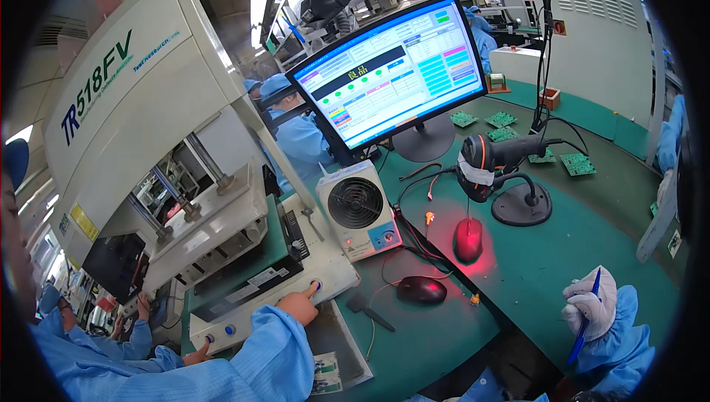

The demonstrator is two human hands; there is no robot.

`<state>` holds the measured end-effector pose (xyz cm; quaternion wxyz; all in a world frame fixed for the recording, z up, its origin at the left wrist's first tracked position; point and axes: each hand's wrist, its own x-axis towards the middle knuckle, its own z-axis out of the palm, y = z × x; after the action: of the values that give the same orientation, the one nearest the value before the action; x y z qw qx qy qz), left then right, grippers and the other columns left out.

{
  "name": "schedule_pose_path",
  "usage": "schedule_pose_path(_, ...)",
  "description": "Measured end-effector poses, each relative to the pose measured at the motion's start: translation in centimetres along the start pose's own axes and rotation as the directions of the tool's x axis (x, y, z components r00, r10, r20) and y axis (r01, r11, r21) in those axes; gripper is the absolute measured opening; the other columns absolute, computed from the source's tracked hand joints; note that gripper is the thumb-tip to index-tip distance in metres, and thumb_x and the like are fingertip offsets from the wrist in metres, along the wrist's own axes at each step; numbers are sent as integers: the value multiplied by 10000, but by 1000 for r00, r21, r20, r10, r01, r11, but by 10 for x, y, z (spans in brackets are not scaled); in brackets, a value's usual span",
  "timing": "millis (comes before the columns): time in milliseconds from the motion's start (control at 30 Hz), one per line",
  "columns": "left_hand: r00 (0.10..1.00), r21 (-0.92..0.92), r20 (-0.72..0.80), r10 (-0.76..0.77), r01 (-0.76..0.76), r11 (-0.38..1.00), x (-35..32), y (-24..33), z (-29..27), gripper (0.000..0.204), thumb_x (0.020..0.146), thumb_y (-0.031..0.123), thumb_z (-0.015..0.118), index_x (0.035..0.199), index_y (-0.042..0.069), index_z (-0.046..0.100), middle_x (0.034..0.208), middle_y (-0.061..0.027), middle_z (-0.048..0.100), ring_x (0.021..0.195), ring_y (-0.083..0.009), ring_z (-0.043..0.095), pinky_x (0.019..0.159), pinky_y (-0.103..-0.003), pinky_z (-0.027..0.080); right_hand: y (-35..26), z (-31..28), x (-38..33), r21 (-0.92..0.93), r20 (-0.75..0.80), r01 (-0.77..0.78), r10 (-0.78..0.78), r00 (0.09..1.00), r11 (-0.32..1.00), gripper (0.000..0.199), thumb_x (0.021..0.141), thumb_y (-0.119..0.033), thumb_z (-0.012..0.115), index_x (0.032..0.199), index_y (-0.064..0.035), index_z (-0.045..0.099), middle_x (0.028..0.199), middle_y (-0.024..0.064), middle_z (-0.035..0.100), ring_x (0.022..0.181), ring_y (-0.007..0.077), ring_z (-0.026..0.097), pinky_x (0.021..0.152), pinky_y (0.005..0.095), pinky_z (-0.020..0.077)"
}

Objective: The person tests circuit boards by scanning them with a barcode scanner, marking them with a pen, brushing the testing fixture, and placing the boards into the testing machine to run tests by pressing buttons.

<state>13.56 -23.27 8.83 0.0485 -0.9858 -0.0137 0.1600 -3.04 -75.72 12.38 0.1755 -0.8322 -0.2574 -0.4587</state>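
My right hand (pixel 592 306), in a white glove, is closed round a blue pen (pixel 577 347) above the green mat at the right. My left hand does not show. At the left, a co-worker in blue sleeves reaches across the front of a large white test machine (pixel 140 91). One bare hand of that person (pixel 298 307) has a finger on a blue button (pixel 316 286); their other hand (pixel 198 355) is at a second button (pixel 209 338). Between these two sits another blue button (pixel 230 329).
A monitor (pixel 392 69) stands behind a small fan unit (pixel 355 206). A handheld scanner (pixel 481 161) on its stand casts red light over a mouse (pixel 467 241); a dark mouse (pixel 421 289) lies nearer. Several green circuit boards (pixel 577 164) lie farther back. A dark gap (pixel 510 346) divides the tables.
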Motion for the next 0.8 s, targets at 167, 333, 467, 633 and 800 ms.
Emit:
schedule_pose_path(167, 1000, 0, 21, -17, 17, 1000, 1, 1, 0, 732, 795, 186, 568, 1480, 257, 321, 857, -230, 658, 786, -386, 632, 739, -431, 480, -2, -2, -2, -21, 1, -31, 31, 1000, 999, 205, 863, -258, 666, 789, -120, 533, 757, 40, 631, 628, 198, 544, 647, 363, 443)
schedule_pose_path(333, 999, 27, 40, 16, -17, 1000, 14, -6, 4, 589, 812, 176, 560, 1393, 217, 470, 1056, -168, 665, 809, -351, 647, 762, -415, 501, 1, -4, -3, -14, -27, -53, 52, 998, 999, 186, 848, -243, 682, 795, -127, 546, 764, 32, 637, 629, 193, 552, 693, 378, 446)
schedule_pose_path(467, 997, 16, -73, -29, 30, 999, 3, 0, 6, 529, 812, 193, 610, 1324, 146, 485, 1055, -137, 646, 848, -284, 626, 782, -375, 494, 5, -4, 2, 6, -49, -53, 54, 997, 999, 203, 858, -254, 673, 787, -114, 545, 759, 40, 636, 618, 190, 549, 642, 362, 447)
schedule_pose_path(633, 897, -669, -292, 333, -440, 599, -86, 85, 54, 479, 812, 220, 695, 1210, 28, 509, 1054, -86, 615, 912, -174, 592, 815, -307, 481, 8, -4, 3, 108, -55, -96, 102, 993, 990, 208, 845, -253, 685, 789, -91, 568, 767, 62, 641, 621, 203, 552, 584, 347, 436)
schedule_pose_path(800, 855, -992, -126, 504, -122, -41, -78, 201, 45, 470, 753, 167, 755, 1121, -15, 526, 1021, -51, 603, 910, -113, 586, 792, -285, 483, 20, 11, -14, 207, -6, -161, 166, 986, 965, 156, 817, -195, 697, 791, -80, 594, 749, 77, 653, 618, 210, 577, 587, 360, 433)
